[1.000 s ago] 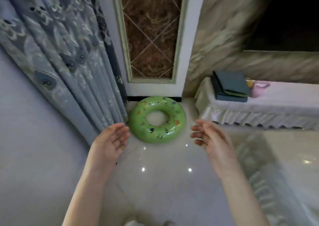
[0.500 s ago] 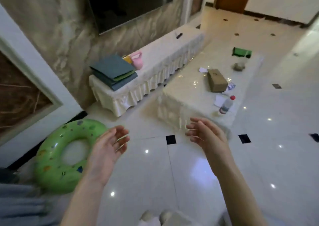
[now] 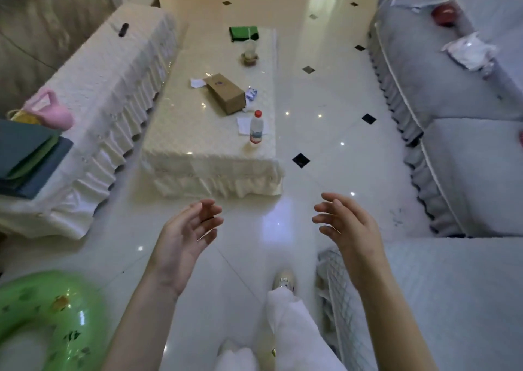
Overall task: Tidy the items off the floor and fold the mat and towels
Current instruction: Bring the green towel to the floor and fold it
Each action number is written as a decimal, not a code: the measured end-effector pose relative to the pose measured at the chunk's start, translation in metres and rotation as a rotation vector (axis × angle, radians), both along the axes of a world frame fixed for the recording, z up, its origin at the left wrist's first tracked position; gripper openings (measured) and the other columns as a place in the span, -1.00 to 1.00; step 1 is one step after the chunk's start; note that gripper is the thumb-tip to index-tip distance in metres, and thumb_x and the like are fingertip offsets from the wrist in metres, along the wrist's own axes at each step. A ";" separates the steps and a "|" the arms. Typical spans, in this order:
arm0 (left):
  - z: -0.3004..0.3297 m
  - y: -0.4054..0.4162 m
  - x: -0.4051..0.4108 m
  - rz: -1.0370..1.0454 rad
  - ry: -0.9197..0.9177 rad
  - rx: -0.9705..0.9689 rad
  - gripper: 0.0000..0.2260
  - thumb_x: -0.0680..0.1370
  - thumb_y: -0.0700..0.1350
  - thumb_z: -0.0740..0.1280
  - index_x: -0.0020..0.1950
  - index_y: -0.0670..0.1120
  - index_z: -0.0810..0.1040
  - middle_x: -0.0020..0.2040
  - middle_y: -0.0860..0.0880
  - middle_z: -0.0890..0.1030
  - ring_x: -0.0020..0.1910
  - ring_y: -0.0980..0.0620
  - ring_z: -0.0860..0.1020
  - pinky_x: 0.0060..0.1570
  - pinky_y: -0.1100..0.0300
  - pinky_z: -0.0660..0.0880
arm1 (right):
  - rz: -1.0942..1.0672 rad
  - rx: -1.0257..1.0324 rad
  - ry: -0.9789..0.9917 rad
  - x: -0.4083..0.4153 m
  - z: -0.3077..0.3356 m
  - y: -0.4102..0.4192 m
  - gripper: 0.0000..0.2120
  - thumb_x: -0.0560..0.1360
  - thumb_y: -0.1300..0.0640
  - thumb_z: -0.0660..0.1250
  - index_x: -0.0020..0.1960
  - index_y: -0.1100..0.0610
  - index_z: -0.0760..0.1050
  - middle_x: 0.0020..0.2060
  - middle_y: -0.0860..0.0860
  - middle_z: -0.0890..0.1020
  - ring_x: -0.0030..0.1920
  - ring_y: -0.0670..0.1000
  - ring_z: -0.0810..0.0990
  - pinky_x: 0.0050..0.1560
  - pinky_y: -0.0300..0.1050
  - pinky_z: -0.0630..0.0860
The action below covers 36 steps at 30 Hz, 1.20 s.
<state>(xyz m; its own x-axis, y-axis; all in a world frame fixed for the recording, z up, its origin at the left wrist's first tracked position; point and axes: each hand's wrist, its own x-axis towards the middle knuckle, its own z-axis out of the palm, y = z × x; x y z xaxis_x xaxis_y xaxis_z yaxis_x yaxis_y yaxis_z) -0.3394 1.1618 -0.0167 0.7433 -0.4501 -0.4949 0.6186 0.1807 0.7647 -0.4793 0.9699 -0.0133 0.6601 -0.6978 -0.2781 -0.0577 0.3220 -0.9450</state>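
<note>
**Hands free, ring on the floor**

The green ring (image 3: 48, 319) lies on the floor at near left, beside the left hand (image 3: 184, 240). Both hands, left and right hand (image 3: 348, 229), hang apart with loose fingers, holding nothing. This looks like the search step; next likely calls for stooping to the ring. Folded towels (image 3: 25, 155) sit on the left surface (image 3: 113, 67); no containers show contents.

Green swim ring (image 3: 53, 317) with speckled prints; white floor (image 3: 319, 93) dotted with black diamonds.
</note>
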 end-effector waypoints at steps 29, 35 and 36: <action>-0.016 -0.434 0.174 -0.147 -0.006 0.026 -0.82 0.58 -0.15 0.16 -0.03 -0.14 0.55 -0.18 -0.03 0.64 -0.17 0.02 0.59 -0.16 0.22 0.53 | -0.151 0.028 0.018 0.132 -0.021 -0.422 -0.83 0.58 0.20 0.20 0.01 0.14 0.57 -0.19 0.04 0.65 -0.18 0.00 0.61 -0.16 -0.19 0.50; -0.013 -0.535 0.262 -0.198 -0.052 0.028 -0.82 0.58 -0.15 0.16 -0.03 -0.12 0.55 -0.20 -0.01 0.65 -0.24 0.10 0.61 -0.23 0.28 0.55 | -0.156 -0.004 0.013 0.222 -0.018 -0.509 -0.82 0.58 0.23 0.19 0.00 0.15 0.57 -0.21 0.03 0.65 -0.19 0.00 0.59 -0.16 -0.17 0.49; -0.010 -0.549 0.276 -0.210 -0.064 0.034 -0.82 0.58 -0.15 0.15 -0.03 -0.12 0.55 -0.20 0.00 0.65 -0.24 0.10 0.61 -0.20 0.27 0.54 | -0.154 -0.002 0.014 0.236 -0.015 -0.523 -0.83 0.58 0.23 0.19 0.01 0.15 0.57 -0.21 0.03 0.65 -0.19 0.00 0.59 -0.16 -0.17 0.49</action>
